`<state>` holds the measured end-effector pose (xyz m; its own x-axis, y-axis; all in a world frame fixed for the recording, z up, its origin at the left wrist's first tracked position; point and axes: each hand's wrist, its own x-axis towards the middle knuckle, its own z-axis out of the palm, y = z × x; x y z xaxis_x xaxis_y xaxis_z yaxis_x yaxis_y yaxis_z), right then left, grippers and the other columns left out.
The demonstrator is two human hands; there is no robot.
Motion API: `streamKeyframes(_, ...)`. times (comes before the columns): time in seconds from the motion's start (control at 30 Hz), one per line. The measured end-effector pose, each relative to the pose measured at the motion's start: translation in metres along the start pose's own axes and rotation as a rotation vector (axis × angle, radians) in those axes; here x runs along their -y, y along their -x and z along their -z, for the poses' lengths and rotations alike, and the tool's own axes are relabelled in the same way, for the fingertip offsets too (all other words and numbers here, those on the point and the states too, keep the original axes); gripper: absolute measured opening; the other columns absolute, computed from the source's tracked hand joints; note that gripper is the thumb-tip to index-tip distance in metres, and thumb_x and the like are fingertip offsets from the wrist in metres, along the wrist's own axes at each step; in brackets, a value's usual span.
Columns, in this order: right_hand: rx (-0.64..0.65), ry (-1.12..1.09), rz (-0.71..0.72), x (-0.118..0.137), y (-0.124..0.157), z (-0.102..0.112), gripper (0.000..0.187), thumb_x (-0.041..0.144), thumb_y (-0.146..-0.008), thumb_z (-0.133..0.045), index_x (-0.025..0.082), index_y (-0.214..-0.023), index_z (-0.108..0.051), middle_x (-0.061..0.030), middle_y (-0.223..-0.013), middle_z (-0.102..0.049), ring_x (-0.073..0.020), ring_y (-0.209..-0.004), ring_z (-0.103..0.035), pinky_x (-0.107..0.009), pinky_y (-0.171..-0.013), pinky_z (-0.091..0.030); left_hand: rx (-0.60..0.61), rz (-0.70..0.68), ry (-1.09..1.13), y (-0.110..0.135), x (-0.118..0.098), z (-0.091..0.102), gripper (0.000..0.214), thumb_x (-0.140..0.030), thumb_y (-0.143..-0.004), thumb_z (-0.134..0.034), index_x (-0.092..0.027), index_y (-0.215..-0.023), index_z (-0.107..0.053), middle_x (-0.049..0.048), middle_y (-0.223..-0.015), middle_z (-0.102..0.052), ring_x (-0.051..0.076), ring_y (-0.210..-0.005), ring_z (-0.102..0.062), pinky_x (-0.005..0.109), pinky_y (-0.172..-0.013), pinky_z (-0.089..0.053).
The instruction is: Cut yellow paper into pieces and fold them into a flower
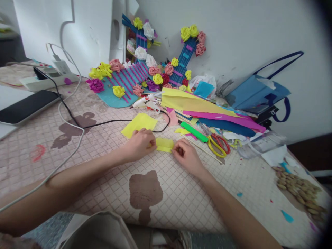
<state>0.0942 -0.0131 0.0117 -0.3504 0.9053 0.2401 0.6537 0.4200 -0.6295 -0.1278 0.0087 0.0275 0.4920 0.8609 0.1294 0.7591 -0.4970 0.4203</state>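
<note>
Beige bin's [121, 224] just by the near edge of the tabletop [186, 197]. Bit farther in, left hand [141, 145] and right hand [188, 157] are pinching opposite ends of a yellow paper strip [165, 144].

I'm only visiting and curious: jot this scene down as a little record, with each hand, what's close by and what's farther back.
Left hand: at the left end of a yellow strip
Right hand: at the strip's right end
Beyond left hand: yellow sheet, partly hidden by the hand
Farther back: white glue gun
Right of right hand: scissors with red and yellow handles
Back of table: colourful flowers
Far right: blue bag
</note>
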Motion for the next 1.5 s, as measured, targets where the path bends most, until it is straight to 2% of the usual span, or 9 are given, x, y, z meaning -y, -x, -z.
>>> streamKeyframes(0.13, 0.132, -0.004, 0.005, 0.003, 0.005, 0.007, 0.011, 0.010, -0.075, -0.053, 0.019, -0.070, -0.050, 0.0007, -0.075, -0.048, -0.0117, -0.065, -0.047, -0.024, -0.057, -0.036, 0.056, -0.036, -0.039, 0.006, -0.006, 0.001, 0.011, -0.020, -0.076, -0.052, -0.016, -0.067, -0.058, 0.0034, -0.081, -0.060, 0.020, -0.085, -0.051, 0.031, -0.067, -0.030)
streamKeyframes(0.23, 0.185, 0.011, 0.000, 0.007, 0.008, 0.010, 0.012, 0.010, -0.075, -0.053, 0.019, -0.069, -0.049, 0.0012, -0.074, -0.047, -0.0114, -0.065, -0.046, -0.024, -0.057, -0.035, 0.073, -0.053, -0.049, 0.008, -0.008, 0.001, 0.011, -0.020, -0.077, -0.051, -0.016, -0.069, -0.058, 0.0034, -0.083, -0.060, 0.020, -0.086, -0.051, 0.031, -0.068, -0.030)
streamKeyframes(1.5, 0.129, 0.108, -0.066, 0.012, 0.009, 0.004, 0.013, 0.008, -0.073, -0.054, 0.019, -0.067, -0.048, 0.0005, -0.075, -0.048, -0.0123, -0.066, -0.047, -0.024, -0.058, -0.034, 0.055, -0.051, -0.102, 0.008, -0.008, -0.003, 0.012, -0.020, -0.076, -0.049, -0.016, -0.068, -0.058, 0.0041, -0.080, -0.060, 0.019, -0.083, -0.051, 0.032, -0.070, -0.032)
